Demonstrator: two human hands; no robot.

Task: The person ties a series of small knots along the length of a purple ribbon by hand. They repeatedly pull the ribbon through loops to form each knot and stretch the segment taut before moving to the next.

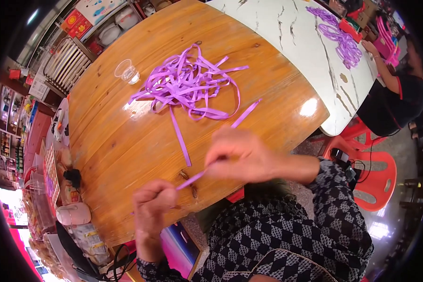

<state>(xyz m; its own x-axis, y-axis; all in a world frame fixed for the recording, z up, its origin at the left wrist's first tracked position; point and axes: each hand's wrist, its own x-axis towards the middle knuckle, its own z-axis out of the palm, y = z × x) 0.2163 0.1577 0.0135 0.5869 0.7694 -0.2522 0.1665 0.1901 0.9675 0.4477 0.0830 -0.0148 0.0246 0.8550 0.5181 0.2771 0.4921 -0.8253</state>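
Item, nearest: my left hand (152, 199) and right hand (239, 155) are each pinching an end of one purple ribbon strip (192, 179), stretching it taut over the wooden surface (108, 141). Folding looks underway; next needs a steady crease. Ribbon pile (188, 82) is lying beyond.

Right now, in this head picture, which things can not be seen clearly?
- Left hand and right hand: motion blur hides the finger positions on the purple strip.
- Strip's left end: hidden inside the left hand.
- Ribbon pile: strands overlap, so they cannot be counted.
- Plastic cup: too small to tell its contents.
- Second person: partly cut off by the rim.
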